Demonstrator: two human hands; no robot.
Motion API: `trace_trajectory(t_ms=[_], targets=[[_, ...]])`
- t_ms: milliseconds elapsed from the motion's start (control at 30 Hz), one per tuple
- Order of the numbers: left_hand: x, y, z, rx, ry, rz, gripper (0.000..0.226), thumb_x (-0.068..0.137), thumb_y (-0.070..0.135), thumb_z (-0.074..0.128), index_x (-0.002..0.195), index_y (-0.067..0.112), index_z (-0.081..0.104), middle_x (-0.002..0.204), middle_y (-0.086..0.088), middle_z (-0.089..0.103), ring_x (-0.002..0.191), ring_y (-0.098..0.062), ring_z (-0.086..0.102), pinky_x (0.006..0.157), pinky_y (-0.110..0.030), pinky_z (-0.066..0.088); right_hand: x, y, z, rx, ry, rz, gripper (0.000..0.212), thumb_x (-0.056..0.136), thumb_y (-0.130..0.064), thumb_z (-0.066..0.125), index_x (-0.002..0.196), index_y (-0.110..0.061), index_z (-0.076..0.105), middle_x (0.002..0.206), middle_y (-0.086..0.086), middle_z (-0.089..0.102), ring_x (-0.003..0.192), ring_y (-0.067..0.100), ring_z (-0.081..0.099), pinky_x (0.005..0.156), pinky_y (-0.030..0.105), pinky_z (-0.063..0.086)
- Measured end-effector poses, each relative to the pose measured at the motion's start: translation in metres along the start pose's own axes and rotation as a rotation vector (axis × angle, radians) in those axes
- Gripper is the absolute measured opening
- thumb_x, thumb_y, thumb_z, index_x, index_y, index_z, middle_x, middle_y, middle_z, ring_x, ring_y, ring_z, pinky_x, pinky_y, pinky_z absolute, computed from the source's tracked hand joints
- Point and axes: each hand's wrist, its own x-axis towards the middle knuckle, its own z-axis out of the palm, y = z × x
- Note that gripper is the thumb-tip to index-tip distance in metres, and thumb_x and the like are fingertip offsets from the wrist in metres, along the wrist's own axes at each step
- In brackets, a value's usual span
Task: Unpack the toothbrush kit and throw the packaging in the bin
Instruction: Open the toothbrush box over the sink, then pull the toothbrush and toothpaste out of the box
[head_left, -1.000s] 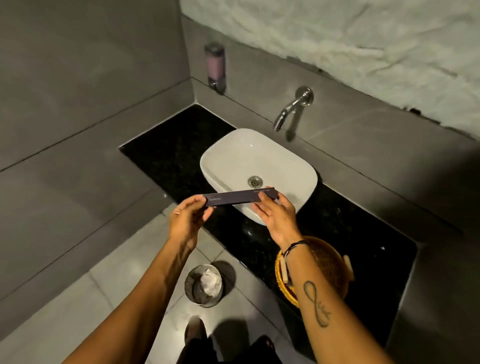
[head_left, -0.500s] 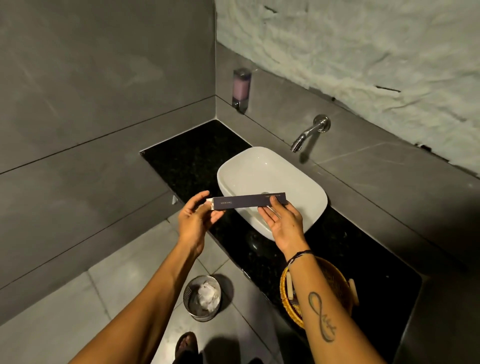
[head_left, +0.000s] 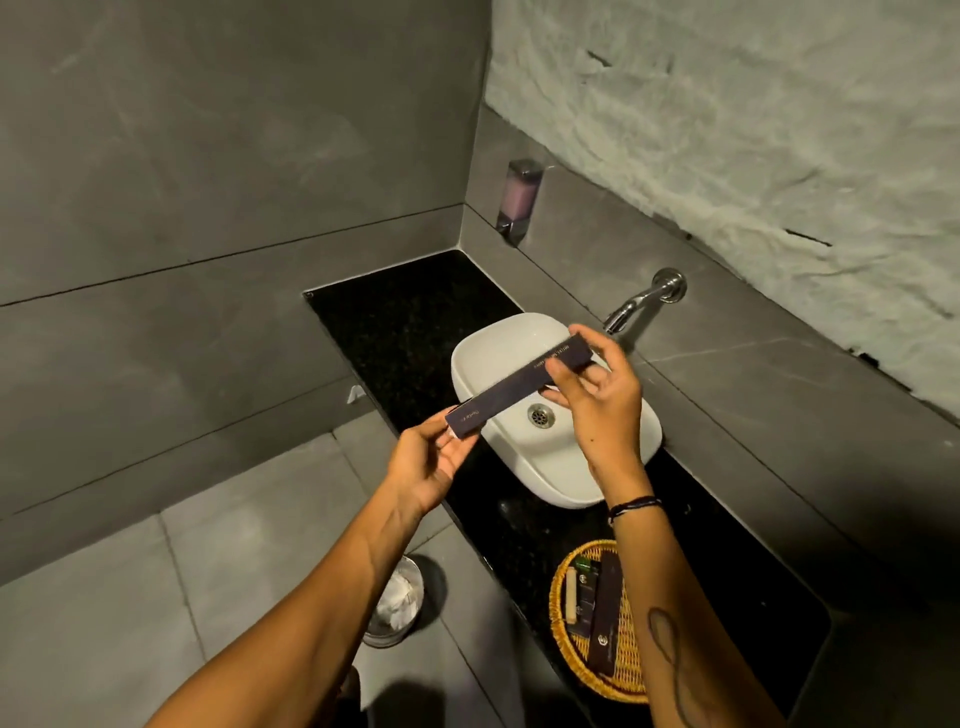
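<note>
A long, narrow dark toothbrush kit box (head_left: 514, 387) is held slanted in the air above the white basin (head_left: 493, 343), its right end higher. My left hand (head_left: 431, 465) pinches the lower left end, where a pale flap edge shows. My right hand (head_left: 597, 400) grips the upper right end with thumb and fingers. A small round metal bin (head_left: 397, 605) with white crumpled paper inside stands on the floor below my left forearm, which partly hides it.
The basin sits on a black stone counter (head_left: 384, 322) with a wall tap (head_left: 644, 301) behind. A wicker basket (head_left: 566, 649) with dark boxes and small toiletries lies on the counter under my right forearm. A soap dispenser (head_left: 519, 200) hangs on the wall.
The box has tilted from level to slanted, its right end lifted by my right hand. My right hand has turned over to grip the end from above. The view has shifted.
</note>
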Motion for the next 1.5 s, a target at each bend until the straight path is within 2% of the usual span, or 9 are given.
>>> trace_trajectory(t_ms=[233, 433, 700, 800, 1000, 1100, 1233, 1400, 1500], targets=[[0.000, 0.007, -0.008, -0.167, 0.002, -0.031, 0.033, 0.105, 0.020, 0.051, 0.121, -0.006, 0.064, 0.101, -0.029, 0.077, 0.081, -0.039, 0.080, 0.069, -0.046, 0.067, 0.001, -0.022, 0.039, -0.293, -0.145, -0.145, 0.047, 0.092, -0.013, 0.077, 0.133, -0.030, 0.063, 0.120, 0.005, 0.075, 0.111, 0.021, 0.076, 0.087, 0.045, 0.067], [-0.002, 0.017, -0.027, -0.078, 0.110, -0.013, 0.023, 0.097, 0.017, 0.069, 0.109, -0.003, 0.068, 0.089, -0.025, 0.079, 0.072, -0.035, 0.080, 0.052, -0.035, 0.064, 0.001, -0.014, 0.050, -0.320, -0.124, -0.128, 0.045, 0.094, -0.013, 0.075, 0.134, -0.028, 0.062, 0.123, 0.006, 0.074, 0.110, 0.019, 0.076, 0.085, 0.040, 0.067], [-0.011, 0.044, -0.081, 0.027, 0.228, 0.183, 0.011, 0.089, 0.000, 0.074, 0.084, -0.006, 0.081, 0.088, -0.024, 0.080, 0.077, -0.032, 0.081, 0.060, -0.027, 0.064, 0.013, 0.017, 0.050, -0.025, 0.064, 0.072, 0.042, 0.092, -0.005, 0.076, 0.129, -0.023, 0.067, 0.124, 0.012, 0.074, 0.107, 0.020, 0.079, 0.079, 0.038, 0.067], [-0.024, 0.067, -0.111, 0.025, 0.308, 0.263, 0.011, 0.093, -0.002, 0.068, 0.096, -0.010, 0.074, 0.092, -0.023, 0.081, 0.076, -0.030, 0.081, 0.061, -0.026, 0.064, 0.016, 0.038, 0.050, 0.176, 0.186, 0.201, 0.040, 0.092, -0.003, 0.075, 0.125, -0.023, 0.066, 0.129, 0.019, 0.070, 0.114, 0.032, 0.075, 0.085, 0.044, 0.067], [-0.052, 0.113, -0.185, -0.053, 0.530, 0.394, 0.010, 0.099, -0.004, 0.059, 0.096, -0.009, 0.067, 0.075, -0.019, 0.080, 0.066, -0.027, 0.080, 0.064, -0.026, 0.065, -0.022, 0.136, 0.081, 0.406, 0.123, 0.721, 0.029, 0.094, 0.002, 0.066, 0.121, -0.007, 0.067, 0.113, 0.017, 0.073, 0.112, 0.045, 0.073, 0.093, 0.045, 0.062], [-0.052, 0.121, -0.225, -0.073, 0.600, 0.419, 0.010, 0.098, -0.007, 0.058, 0.095, -0.011, 0.067, 0.078, -0.023, 0.079, 0.069, -0.030, 0.081, 0.063, -0.028, 0.065, -0.061, 0.198, 0.114, 0.274, 0.031, 0.905, 0.033, 0.089, 0.001, 0.072, 0.122, 0.002, 0.069, 0.097, 0.012, 0.073, 0.084, 0.024, 0.068, 0.071, 0.027, 0.048], [-0.029, 0.112, -0.286, -0.069, 0.700, 0.405, 0.009, 0.096, -0.007, 0.061, 0.096, -0.012, 0.069, 0.086, -0.026, 0.079, 0.077, -0.034, 0.081, 0.064, -0.029, 0.065, -0.106, 0.293, 0.140, 0.163, -0.084, 1.078, 0.021, 0.084, 0.002, 0.079, 0.099, -0.009, 0.069, 0.096, 0.015, 0.070, 0.070, 0.018, 0.059, 0.061, 0.026, 0.039], [0.015, 0.078, -0.383, -0.044, 0.795, 0.336, 0.009, 0.090, -0.009, 0.069, 0.086, -0.010, 0.077, 0.091, -0.025, 0.080, 0.086, -0.037, 0.081, 0.069, -0.030, 0.065, -0.142, 0.429, 0.141, -0.121, -0.349, 1.058, 0.047, 0.088, 0.009, 0.073, 0.128, -0.012, 0.062, 0.100, 0.007, 0.075, 0.085, 0.024, 0.074, 0.077, 0.040, 0.063], [0.039, 0.052, -0.445, 0.004, 0.866, 0.293, 0.022, 0.087, -0.013, 0.070, 0.070, -0.005, 0.081, 0.083, -0.019, 0.081, 0.080, -0.033, 0.081, 0.069, -0.029, 0.065, -0.153, 0.519, 0.133, -0.485, -0.460, 0.950, 0.039, 0.087, 0.011, 0.073, 0.125, 0.005, 0.065, 0.111, 0.024, 0.074, 0.095, 0.034, 0.071, 0.086, 0.043, 0.064]])
